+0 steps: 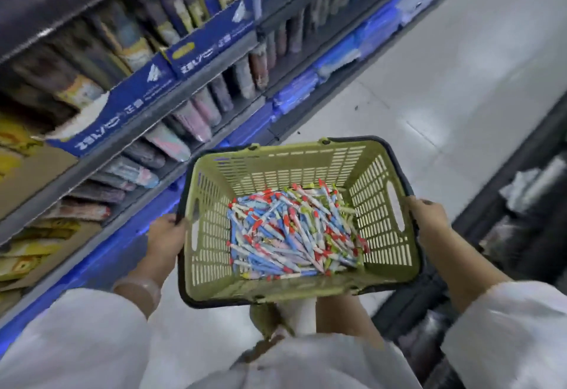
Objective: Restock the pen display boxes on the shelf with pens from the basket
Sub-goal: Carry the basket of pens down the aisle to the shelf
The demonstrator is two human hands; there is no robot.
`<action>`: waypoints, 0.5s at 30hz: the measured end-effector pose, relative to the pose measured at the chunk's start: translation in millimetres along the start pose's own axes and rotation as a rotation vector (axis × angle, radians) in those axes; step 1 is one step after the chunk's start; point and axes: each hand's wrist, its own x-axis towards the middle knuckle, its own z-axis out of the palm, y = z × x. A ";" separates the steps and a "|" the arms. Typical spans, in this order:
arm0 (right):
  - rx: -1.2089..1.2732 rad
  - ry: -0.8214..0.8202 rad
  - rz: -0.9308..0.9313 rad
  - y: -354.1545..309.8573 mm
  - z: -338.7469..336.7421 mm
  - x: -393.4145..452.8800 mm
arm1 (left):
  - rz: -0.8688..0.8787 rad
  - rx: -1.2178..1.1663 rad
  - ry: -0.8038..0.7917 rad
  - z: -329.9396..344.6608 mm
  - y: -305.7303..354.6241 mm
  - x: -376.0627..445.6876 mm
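While the basket is being carried along the aisle, the shelf (147, 118) is being passed on the left, its tiers blurred; blue display boxes (122, 106) are being shown along its front edge, and their fill level cannot be told. Next, the left hand (165, 235) is being wrapped around the basket's left rim, fingers curled over the dark edge. At the centre, the green basket (306, 161) is being held level above the pale floor (460, 88), and the pens (294, 229), a loose heap of blue, white and red barrels, are lying across its bottom, piled toward the right wall. Further right, the right hand (426, 216) is being clamped on the right rim beside the handle slot, fingertips hooked over it. A second rack (527, 204) is being glimpsed at the far right edge.

Trouble is likely to be caused by tilt: if one grip is released to reach for pens, the basket may be tipped and the heap slid or spilled. Slim pens may also be pushed through the slotted walls.
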 end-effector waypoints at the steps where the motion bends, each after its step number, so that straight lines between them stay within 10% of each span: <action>1: 0.037 0.026 0.039 -4.1 -17.7 10.0 | 0.025 0.026 -0.019 15.3 28.4 0.0; 15: 0.447 0.196 0.081 -162.5 -238.9 194.4 | 0.411 0.197 -0.090 275.6 399.7 19.6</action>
